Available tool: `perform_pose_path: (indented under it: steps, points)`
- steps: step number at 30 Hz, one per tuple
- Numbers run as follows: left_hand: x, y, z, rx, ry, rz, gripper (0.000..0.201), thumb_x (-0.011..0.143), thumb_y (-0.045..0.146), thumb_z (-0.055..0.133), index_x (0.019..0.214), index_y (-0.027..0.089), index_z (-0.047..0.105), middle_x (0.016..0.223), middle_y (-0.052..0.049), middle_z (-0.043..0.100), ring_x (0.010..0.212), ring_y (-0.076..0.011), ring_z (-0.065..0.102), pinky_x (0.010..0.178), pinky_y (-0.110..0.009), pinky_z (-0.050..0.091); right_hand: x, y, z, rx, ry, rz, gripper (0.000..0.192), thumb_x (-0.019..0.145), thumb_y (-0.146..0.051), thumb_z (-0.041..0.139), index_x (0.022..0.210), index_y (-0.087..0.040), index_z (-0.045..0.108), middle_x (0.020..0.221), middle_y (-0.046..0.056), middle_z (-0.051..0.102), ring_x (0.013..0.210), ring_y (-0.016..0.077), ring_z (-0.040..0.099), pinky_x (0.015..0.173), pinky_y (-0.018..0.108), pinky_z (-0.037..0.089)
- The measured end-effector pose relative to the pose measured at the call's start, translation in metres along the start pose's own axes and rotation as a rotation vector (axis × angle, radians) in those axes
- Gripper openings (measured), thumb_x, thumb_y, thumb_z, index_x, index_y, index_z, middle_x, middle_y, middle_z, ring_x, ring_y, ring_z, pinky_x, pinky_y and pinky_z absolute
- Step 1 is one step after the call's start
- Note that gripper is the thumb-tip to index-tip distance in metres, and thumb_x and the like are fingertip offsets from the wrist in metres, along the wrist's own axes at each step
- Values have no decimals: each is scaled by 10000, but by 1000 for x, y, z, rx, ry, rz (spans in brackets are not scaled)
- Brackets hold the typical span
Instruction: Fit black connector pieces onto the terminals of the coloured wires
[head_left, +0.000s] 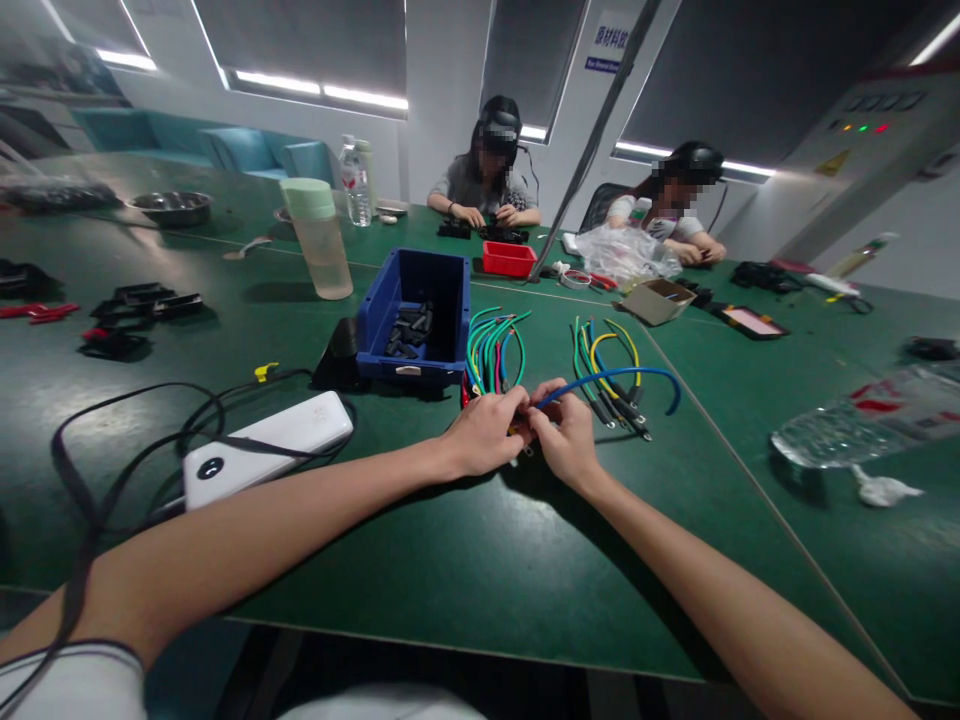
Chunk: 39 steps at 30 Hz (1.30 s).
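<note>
Fingertips of both hands meet over the near end of a blue wire (615, 375): the left hand (484, 432) and right hand (570, 438) are pinched together on it just above the green table (465, 560), while the rest of the wire arcs away to the right and loops back down. What sits at the pinched end is hidden by the fingers. A steady job here seems to call for a short grip close to the tip and forearms resting on the table. Just behind lie a bundle of green wires (491, 345) and a mixed bundle of coloured wires (611, 375); beyond them is a blue bin (412, 315) holding dark parts.
</note>
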<state>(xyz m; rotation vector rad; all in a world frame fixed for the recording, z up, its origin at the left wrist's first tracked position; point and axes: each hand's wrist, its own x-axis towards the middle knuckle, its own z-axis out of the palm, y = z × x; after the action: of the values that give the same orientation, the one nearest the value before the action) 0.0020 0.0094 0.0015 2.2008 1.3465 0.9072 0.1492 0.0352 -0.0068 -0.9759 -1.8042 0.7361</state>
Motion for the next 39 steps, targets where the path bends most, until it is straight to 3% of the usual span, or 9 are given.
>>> perform_pose_path:
  steps: [39]
  points:
    - [0,-5,4,72,12,41,170,756,212,520,920,186,485,830,-45,643,757,-206,623,637,-289,456,2,-4,1,36,-32,44,83,732,-176,538,783,-198,476,693,-30,521,520,102,527,485,231,423]
